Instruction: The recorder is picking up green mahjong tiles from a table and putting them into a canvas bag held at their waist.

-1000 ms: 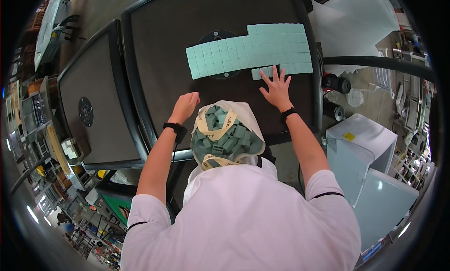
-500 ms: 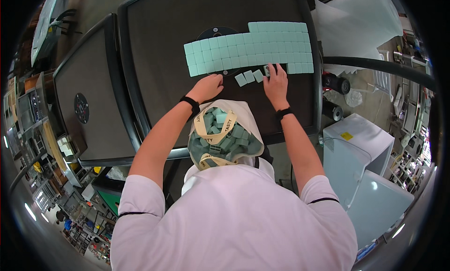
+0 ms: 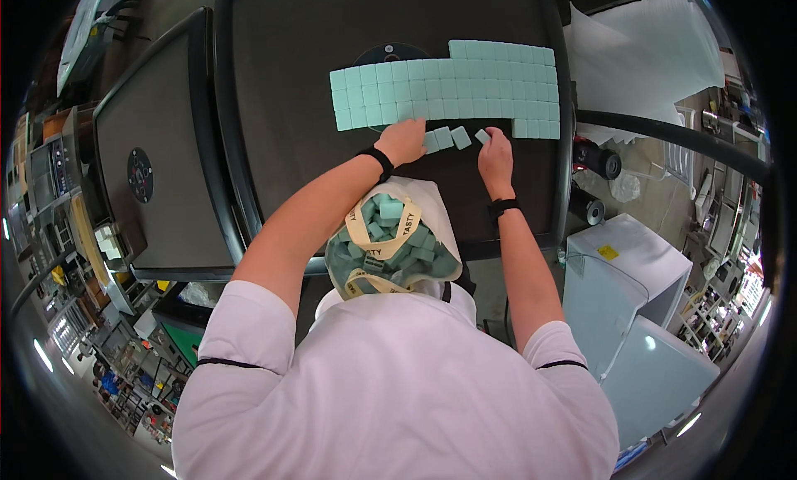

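Apparently at the step of making up the nearest row of the pale green tile block [image 3: 465, 90], laid out flat on the right half of the dark desk [image 3: 290, 73]. Filled in only at the right end, with a short run of near-row tiles [image 3: 536, 129]; bare to the left of that, along the block's near edge.

Just nearer than this bare strip, and set in an uneven, slanting line between the hands, three loose tiles [image 3: 444, 138]. At the line's right, a right hand [image 3: 496, 154] closed on a single tile [image 3: 482, 137], pinched at the fingertips and turned askew. At the line's left, a left hand [image 3: 403, 142] with curled fingers, right beside or touching the leftmost loose tile; impossible to tell whether gripping it.

Probably called for next: squaring the held tile with the loose three, then sliding all far and right, against the block and the short run. Best done with even pressure from both ends; likely to buckle if squeezed hard. For further supply, at the desk's near side, a cream bag [image 3: 438, 210] heaped with more tiles [image 3: 388, 210].
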Tool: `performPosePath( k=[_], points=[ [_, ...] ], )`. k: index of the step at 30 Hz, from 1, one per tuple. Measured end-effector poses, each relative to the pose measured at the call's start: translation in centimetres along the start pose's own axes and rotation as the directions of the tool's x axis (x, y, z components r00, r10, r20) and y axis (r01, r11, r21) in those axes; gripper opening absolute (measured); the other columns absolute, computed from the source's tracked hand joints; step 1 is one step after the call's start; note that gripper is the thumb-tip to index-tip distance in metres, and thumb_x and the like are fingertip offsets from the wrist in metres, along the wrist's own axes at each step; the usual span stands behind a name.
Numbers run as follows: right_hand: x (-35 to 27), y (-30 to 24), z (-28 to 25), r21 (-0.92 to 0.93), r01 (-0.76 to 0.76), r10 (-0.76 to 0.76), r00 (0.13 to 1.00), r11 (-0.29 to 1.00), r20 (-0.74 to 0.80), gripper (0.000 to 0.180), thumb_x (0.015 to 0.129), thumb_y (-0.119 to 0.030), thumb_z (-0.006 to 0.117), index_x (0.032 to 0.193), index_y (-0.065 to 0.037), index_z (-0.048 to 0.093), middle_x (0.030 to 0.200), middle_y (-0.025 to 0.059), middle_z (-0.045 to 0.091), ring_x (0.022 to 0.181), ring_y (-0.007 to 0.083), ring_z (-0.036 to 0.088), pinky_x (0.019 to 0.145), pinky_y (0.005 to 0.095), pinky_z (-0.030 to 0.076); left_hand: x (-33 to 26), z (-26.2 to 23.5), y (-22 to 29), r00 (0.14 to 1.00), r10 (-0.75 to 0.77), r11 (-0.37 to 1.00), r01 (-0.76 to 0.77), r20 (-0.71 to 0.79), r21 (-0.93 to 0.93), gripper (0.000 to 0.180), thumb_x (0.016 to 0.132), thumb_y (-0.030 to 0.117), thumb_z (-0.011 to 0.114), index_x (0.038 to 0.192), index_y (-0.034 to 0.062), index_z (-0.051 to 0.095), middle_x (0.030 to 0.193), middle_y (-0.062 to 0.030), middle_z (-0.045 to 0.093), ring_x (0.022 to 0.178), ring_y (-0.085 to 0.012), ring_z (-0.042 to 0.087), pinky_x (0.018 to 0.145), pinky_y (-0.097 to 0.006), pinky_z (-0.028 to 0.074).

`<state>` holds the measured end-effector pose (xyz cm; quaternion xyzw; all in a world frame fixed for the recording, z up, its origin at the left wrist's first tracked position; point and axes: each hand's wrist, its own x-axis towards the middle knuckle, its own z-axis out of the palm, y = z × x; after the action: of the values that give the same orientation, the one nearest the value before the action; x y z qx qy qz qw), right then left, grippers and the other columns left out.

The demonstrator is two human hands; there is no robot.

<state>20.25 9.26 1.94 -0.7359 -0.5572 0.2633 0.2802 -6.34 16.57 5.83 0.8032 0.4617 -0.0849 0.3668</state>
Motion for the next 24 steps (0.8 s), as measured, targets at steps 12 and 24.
performPosePath(
  k=[12, 24],
  points=[
    [0.2, 0.3, 0.3, -0.204, -0.104, 0.069, 0.982, 0.973, -0.174, 0.029, 0.111, -0.027, 0.058, 0.123, -0.001, 0.065, 0.117, 0.0226, 0.071, 0.106, 0.0429, 0.068, 0.092, 0.0527, 0.055, 0.3, 1.7, 2.6, 0.977, 0.111, 0.991, -0.094, -0.183, 0.100, 0.065, 0.084, 0.029, 0.093, 0.127, -0.0014, 0.054, 0.120, -0.0229, 0.067, 0.101, -0.0411, 0.075, 0.083, -0.047, 0.063],
    [1.0, 0.7, -1.1, 0.035, -0.167, 0.167, 0.986, 0.985, 0.004, 0.037, 0.099, -0.019, 0.072, 0.130, 0.000, 0.068, 0.104, 0.0204, 0.074, 0.095, 0.0403, 0.073, 0.089, 0.0480, 0.060, 0.5, 2.9, 3.0, 0.968, 0.113, 0.989, -0.087, -0.225, 0.118, 0.051, 0.086, 0.021, 0.089, 0.121, 0.0019, 0.057, 0.118, -0.0194, 0.065, 0.099, -0.0373, 0.074, 0.081, -0.047, 0.064]
  ],
)
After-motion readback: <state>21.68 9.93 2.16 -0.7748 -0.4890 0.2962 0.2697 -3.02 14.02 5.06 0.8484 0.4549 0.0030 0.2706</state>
